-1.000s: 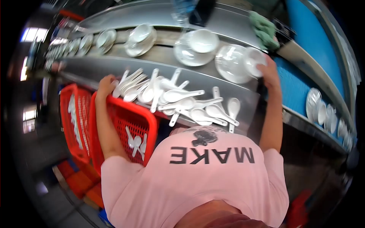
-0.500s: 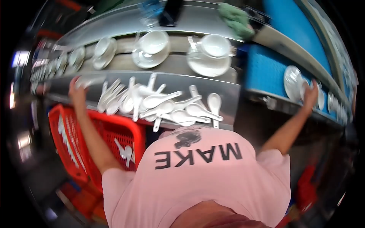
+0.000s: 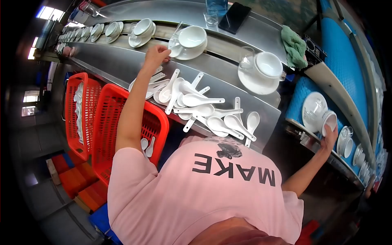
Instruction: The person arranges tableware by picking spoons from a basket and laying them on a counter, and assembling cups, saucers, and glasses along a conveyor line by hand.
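Note:
My left hand point(image 3: 157, 55) reaches to the near rim of a white saucer point(image 3: 196, 54) on the rail. Its fingers are closed at the tip of a white spoon point(image 3: 175, 50), which lies beside a white bowl point(image 3: 192, 36) on that saucer. Over on the right, my right hand point(image 3: 328, 139) grips a small white bowl point(image 3: 329, 121), tilted on its side. That bowl is next to a white saucer point(image 3: 312, 107) with a clear glass on it. Loose white spoons point(image 3: 200, 100) lie in a pile on the steel ledge before me.
Red plastic baskets point(image 3: 107, 87) stand at the left, with a few spoons inside one. Bowl-and-saucer sets point(image 3: 143, 32) line the rail. A phone point(image 3: 234, 18), a glass point(image 3: 211, 18) and a green cloth point(image 3: 294, 46) lie on the far shelf. A blue conveyor point(image 3: 341, 53) runs at right.
My left hand has moved from the ledge's left end, where it held something white and blurred, to the saucer on the rail. My right hand has shifted down and tipped the bowl out.

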`<state>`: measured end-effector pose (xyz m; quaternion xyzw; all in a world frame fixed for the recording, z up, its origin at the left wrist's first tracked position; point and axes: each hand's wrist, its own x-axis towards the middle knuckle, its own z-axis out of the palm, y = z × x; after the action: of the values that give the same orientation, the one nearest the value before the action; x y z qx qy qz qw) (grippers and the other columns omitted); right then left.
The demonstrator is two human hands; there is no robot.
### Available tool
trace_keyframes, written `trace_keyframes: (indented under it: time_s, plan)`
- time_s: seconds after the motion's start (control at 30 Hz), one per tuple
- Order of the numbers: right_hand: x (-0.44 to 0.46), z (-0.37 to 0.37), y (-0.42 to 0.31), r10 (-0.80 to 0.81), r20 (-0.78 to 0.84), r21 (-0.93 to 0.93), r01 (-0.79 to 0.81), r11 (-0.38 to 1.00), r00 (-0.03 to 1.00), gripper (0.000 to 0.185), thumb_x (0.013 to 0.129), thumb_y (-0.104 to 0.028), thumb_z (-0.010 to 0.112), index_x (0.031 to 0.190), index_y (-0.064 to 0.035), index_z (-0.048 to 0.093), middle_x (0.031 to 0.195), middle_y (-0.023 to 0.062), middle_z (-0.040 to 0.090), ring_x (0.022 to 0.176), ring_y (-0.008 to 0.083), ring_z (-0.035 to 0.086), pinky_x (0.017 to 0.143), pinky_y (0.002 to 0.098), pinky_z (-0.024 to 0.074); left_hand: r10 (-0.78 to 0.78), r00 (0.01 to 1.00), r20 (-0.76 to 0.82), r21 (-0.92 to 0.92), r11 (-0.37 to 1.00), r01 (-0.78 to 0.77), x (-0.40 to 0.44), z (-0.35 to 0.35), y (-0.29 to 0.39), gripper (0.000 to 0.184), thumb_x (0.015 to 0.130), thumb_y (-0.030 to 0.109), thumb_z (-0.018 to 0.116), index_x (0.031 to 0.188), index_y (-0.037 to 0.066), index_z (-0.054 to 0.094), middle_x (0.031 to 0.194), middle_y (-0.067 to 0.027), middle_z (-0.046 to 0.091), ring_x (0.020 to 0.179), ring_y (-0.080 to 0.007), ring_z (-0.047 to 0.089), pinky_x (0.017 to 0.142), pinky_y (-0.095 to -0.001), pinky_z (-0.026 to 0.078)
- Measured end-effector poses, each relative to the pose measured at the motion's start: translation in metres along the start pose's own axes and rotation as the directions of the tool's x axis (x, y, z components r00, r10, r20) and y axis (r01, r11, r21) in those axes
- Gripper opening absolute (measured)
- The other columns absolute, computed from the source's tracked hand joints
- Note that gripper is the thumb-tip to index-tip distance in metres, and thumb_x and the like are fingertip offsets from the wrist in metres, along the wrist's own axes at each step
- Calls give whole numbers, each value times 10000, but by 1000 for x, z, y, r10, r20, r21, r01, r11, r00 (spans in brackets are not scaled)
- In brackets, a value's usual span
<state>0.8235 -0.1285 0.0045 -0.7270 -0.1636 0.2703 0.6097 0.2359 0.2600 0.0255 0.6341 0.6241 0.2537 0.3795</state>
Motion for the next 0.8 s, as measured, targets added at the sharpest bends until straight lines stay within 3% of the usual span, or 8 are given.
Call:
trace_keyframes:
  time_s: [0.07,0.2,0.3,0.37,0.43,0.63,0.7,0.8]
  plan:
    - [-5,29,-2,42,48,126,-48,991,998,515,659,-40,653,1144,-1,483,1061,105,560,965,226,548,838,331,444,177,984,-21,271,948,-165,5,2,-10,263,731,157,618,941,-1,595,779,-92,627,687,-155,610,619,-272,486]
    - [-12,98,-11,36,179,186,-70,980,983,476,659,-24,638,1115,2,504,1029,89,574,911,201,564,795,315,460,154,970,187,94,980,-173,-25,20,32,292,738,172,616,987,21,600,821,-89,627,771,-183,594,715,-280,463]
    - [-19,157,-24,23,286,126,-61,990,958,437,654,-9,606,1084,11,525,984,79,588,861,172,572,760,288,461,413,874,255,104,887,-449,-32,59,53,328,775,144,599,1072,11,559,934,-100,604,813,-156,577,713,-265,465]
    - [-22,184,-28,-11,313,66,-11,998,950,426,644,22,549,1069,28,529,948,86,598,825,173,583,739,280,466,385,889,247,148,892,-428,-28,87,80,414,767,154,597,1150,29,502,1044,-148,560,920,-230,560,787,-314,451]
    - [-20,206,-24,-43,328,41,32,999,944,429,635,32,538,1064,35,534,943,93,602,826,179,586,742,283,467,646,746,163,256,702,-664,-1,113,69,483,756,130,561,1217,69,430,1144,-191,483,1008,-317,498,871,-386,401]
    - [-29,248,-18,-86,342,14,86,996,936,422,617,28,506,1036,38,551,910,92,603,819,180,578,735,275,455,148,968,201,237,952,-195,46,111,59,597,739,251,592,1253,43,370,1119,-223,514,1034,-358,498,882,-380,401]
    - [-30,253,-18,-79,346,39,70,997,935,427,615,32,500,1040,39,549,918,95,600,818,181,575,738,274,453,269,941,207,204,928,-310,48,101,52,674,693,295,647,1248,26,374,1117,-230,520,1037,-352,504,876,-370,408]
    - [-29,251,-17,-96,311,43,87,995,946,435,613,35,492,1044,39,546,935,99,597,828,182,573,747,274,450,125,982,142,170,974,-149,36,89,52,658,643,317,683,1173,19,431,1097,-213,536,1013,-315,527,856,-352,417]
